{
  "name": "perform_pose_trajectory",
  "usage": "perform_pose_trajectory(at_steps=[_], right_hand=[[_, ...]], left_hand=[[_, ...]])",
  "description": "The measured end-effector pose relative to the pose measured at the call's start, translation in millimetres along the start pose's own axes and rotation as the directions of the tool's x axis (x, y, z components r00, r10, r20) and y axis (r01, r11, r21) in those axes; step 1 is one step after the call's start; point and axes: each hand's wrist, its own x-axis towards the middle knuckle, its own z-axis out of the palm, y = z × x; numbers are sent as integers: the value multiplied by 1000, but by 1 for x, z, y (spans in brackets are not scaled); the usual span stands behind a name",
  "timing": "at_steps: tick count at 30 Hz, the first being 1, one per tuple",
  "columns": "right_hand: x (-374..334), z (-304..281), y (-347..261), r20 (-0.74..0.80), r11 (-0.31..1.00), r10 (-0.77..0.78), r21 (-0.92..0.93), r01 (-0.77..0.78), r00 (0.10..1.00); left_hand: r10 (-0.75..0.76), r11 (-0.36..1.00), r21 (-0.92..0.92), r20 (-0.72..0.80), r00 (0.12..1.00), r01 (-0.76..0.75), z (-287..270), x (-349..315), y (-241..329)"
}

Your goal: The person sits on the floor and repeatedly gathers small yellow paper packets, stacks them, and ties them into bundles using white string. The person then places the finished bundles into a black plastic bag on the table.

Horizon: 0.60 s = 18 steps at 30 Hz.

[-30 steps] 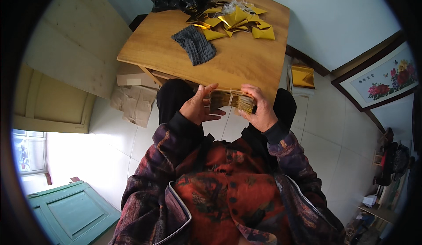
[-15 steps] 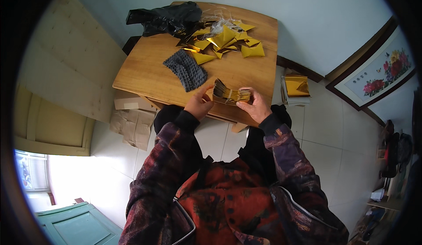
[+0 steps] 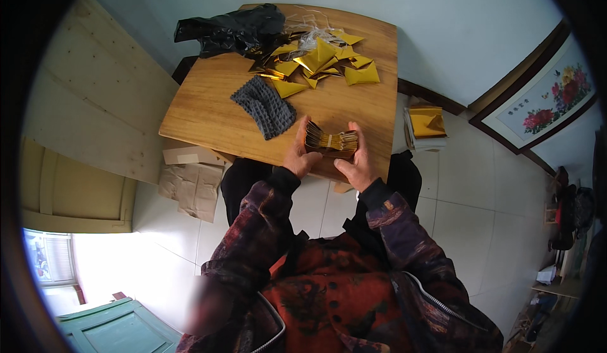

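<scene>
Between my two hands, over the near edge of the wooden table [image 3: 208,103], is a bundle of folded gold paper [image 3: 331,141], cinched round its middle by a pale band so that both ends fan out. My left hand [image 3: 301,154] presses on the bundle's left end, fingers upright along its side and thumb toward the front. Against the right end, my right hand [image 3: 358,161] presses in the same way. Left of the bundle lies a grey knitted cloth [image 3: 264,107]. Several folded gold paper pieces [image 3: 362,74] are heaped farther back.
A black plastic bag [image 3: 237,29] and clear plastic strips [image 3: 311,38] lie at the table's back. Gold sheets on a paper stack [image 3: 427,124] sit on the floor at the right, near a framed flower picture [image 3: 544,100]. Flattened cardboard [image 3: 193,187] lies at the left.
My left hand has shifted from a fingertip touch to a flat press on the bundle's left end. The right hand's fingers have straightened upward. The bundle now faces forward, evenly fanned.
</scene>
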Motion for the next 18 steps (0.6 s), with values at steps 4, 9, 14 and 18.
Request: perform_pose_trajectory(at_steps=[4,9,14,18], right_hand=[[1,13,-6,-40,994,33,102,-29,999],[2,19,-11,-43,990,15,140,-9,999],[1,20,-12,-40,988,30,151,-24,999],[1,19,-9,-36,987,54,153,-48,998]], left_hand=[[-10,998,61,4,1000,10,-2,-1,0],[16,998,68,20,1000,-17,-5,-1,-4],[37,998,41,23,999,-38,-4,0,-6],[1,1000,-18,19,1000,0,-4,0,-10]])
